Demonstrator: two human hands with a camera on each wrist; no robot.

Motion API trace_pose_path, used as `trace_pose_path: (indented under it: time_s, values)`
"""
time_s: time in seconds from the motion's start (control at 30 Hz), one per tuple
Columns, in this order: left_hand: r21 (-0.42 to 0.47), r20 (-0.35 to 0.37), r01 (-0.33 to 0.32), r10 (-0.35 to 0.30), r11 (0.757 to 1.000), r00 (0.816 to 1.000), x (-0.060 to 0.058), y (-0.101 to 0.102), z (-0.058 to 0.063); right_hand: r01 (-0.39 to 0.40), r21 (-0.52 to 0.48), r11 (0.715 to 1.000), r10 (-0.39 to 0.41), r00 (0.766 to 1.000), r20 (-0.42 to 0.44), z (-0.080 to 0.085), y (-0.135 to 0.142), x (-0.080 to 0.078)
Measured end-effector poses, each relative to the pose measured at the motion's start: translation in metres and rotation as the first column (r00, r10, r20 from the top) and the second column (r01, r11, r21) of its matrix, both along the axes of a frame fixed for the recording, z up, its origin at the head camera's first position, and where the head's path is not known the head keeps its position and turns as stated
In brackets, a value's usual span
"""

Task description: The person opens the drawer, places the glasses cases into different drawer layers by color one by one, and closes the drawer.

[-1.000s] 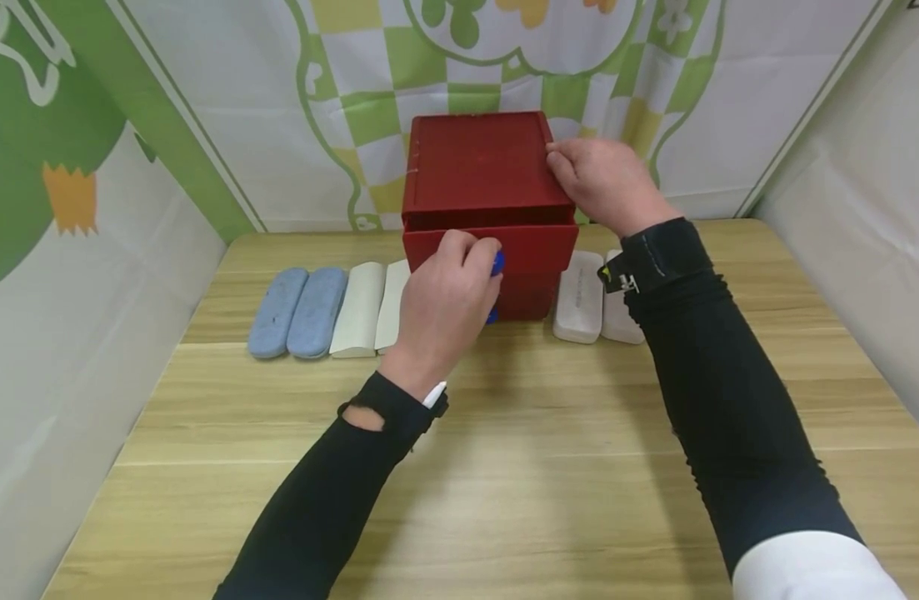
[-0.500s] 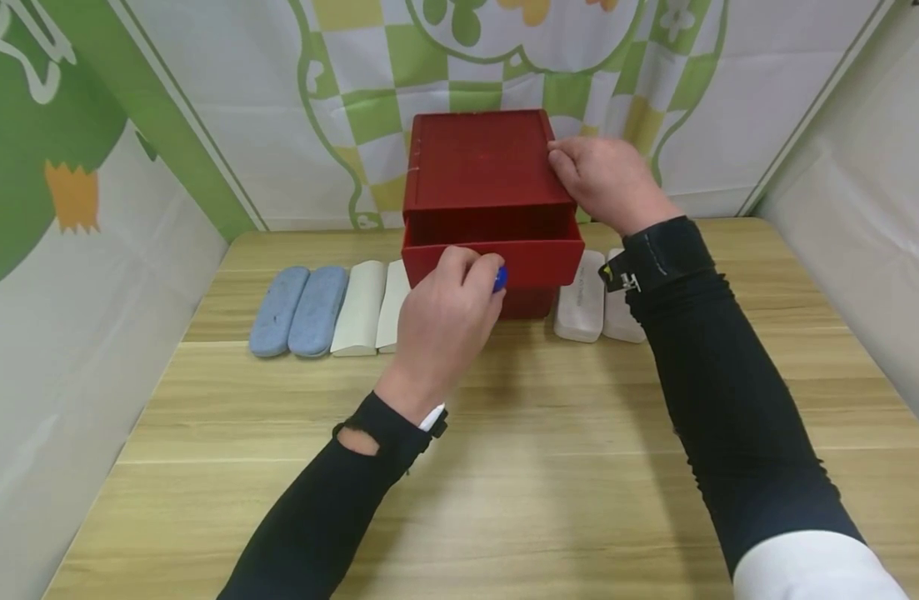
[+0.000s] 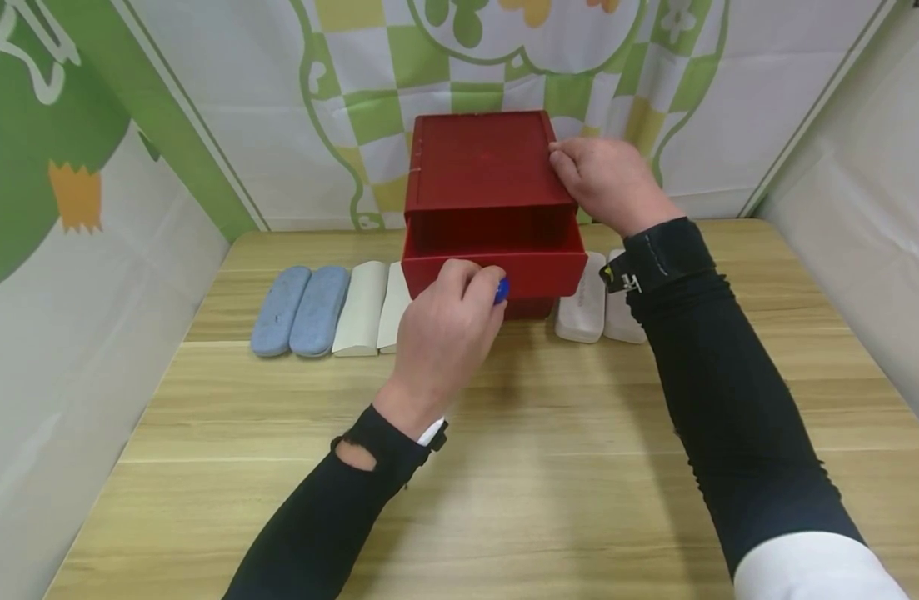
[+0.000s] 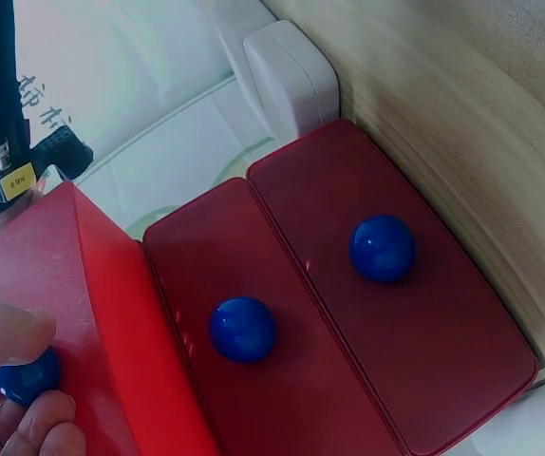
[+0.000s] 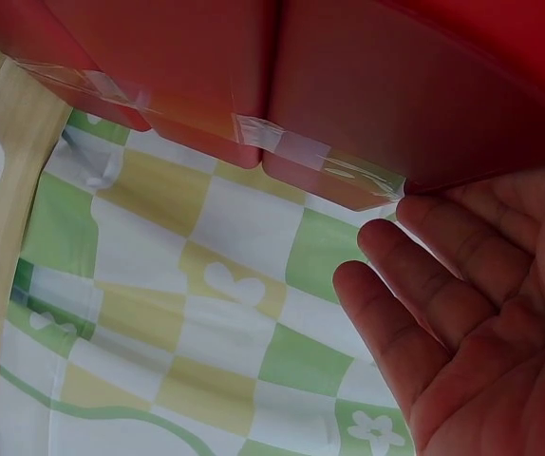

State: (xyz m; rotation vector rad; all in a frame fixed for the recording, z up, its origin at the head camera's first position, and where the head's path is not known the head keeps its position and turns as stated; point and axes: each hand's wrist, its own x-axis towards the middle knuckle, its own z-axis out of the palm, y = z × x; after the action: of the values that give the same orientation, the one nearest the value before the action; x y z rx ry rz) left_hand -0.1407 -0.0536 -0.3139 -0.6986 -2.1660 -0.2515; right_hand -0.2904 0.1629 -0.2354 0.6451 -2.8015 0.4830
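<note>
A red cabinet (image 3: pixel 483 158) with stacked drawers stands at the back of the table. Its top drawer (image 3: pixel 537 275) is pulled partway out, and red inner walls show in the gap. My left hand (image 3: pixel 447 337) pinches the blue round knob (image 4: pixel 29 378) of that drawer between thumb and fingers. Two lower drawer fronts stay flush, each with its own blue knob (image 4: pixel 242 329). At the cabinet's upper right edge rests my right hand (image 3: pixel 609 185). In the right wrist view its fingers (image 5: pixel 443 280) are fairly straight, the foremost touching the cabinet's side near the back; the thumb is hidden there.
Left of the cabinet lie two blue glasses cases (image 3: pixel 317 312) and two cream cases (image 3: pixel 359 308), one partly behind my left hand. Two white cases (image 3: pixel 581 300) lie on the right, under my right wrist. A patterned cloth (image 3: pixel 369 117) hangs close behind.
The top drawer has slid out toward me, from a narrow gap to a wide one, as my left hand drew back with the knob. My right hand has stayed at the cabinet's edge.
</note>
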Motion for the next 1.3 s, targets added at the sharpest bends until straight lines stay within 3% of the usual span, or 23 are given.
trace_pose_path:
  time_s: [1.3]
  values:
    - [-0.012, 0.041, 0.051, -0.051, 0.999, 0.998, 0.028, -0.001, 0.003, 0.015, -0.025, 1.0, -0.014, 0.999, 0.03, 0.002, 0.0, 0.002]
